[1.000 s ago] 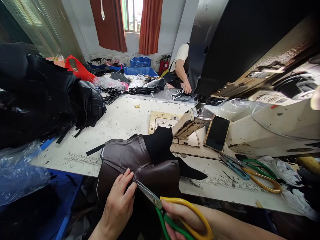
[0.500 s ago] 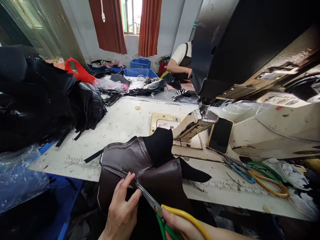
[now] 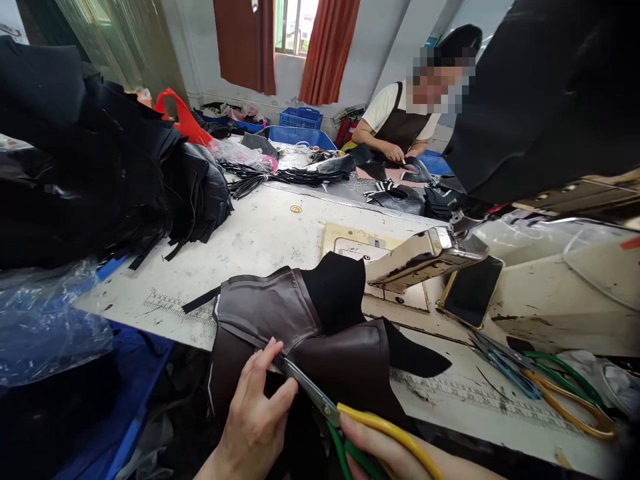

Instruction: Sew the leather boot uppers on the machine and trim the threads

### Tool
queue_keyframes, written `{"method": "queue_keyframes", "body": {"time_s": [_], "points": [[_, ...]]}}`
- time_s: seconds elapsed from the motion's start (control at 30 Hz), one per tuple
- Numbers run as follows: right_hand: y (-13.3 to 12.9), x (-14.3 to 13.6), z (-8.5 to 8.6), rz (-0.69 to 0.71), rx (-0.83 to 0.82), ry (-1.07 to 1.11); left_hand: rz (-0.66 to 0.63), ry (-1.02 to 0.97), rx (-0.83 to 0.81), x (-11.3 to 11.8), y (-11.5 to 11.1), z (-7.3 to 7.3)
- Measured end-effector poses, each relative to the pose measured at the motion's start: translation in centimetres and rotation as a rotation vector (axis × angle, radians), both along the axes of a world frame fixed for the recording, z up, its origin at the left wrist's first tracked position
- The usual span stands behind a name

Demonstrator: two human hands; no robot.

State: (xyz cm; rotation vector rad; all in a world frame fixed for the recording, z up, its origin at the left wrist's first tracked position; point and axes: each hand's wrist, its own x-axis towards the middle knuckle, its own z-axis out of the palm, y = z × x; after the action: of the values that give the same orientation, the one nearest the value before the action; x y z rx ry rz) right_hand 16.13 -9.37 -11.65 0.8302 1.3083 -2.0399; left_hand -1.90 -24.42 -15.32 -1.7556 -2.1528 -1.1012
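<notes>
A dark brown leather piece (image 3: 345, 360) with black backing (image 3: 337, 293) lies over the table's front edge, its lower part hanging down. My left hand (image 3: 257, 407) holds it at a seam near the middle, fingers bent and the thumb close to the blades. My right hand (image 3: 373, 443) grips a pair of scissors (image 3: 320, 399) with one yellow and one green handle. The scissor tips meet the leather beside my left fingers; the exact spot at the tips is partly hidden. A narrow black strip (image 3: 201, 300) sticks out at the leather's left corner.
Beyond the leather stands a sewing machine arm (image 3: 430, 250), with a phone (image 3: 473, 293) beside it. More scissors (image 3: 575, 397) lie at right. Black pieces (image 3: 90, 173) are heaped at left above a blue bin (image 3: 145, 393). Across the table a person (image 3: 395, 127) handles pieces.
My view has shifted, so the table and leather appear farther right and the person opposite shows more fully. Both hands and the scissors keep nearly the same place on the leather.
</notes>
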Motion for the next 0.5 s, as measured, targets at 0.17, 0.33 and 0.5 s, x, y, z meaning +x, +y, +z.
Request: {"method": "queue_keyframes", "body": {"time_s": [0.17,0.33,0.5], "points": [[-0.2,-0.7,1.3,-0.114,0.090,0.007,-0.036,-0.069,-0.002,-0.5,-0.4,0.2],[0.2,-0.9,1.7,-0.130,0.068,-0.008,-0.001,-0.279,0.044,-1.2,-0.7,0.5],[0.5,-1.0,2.0,-0.132,0.061,0.018,0.046,-0.276,0.047,-1.2,-0.4,0.6]]}}
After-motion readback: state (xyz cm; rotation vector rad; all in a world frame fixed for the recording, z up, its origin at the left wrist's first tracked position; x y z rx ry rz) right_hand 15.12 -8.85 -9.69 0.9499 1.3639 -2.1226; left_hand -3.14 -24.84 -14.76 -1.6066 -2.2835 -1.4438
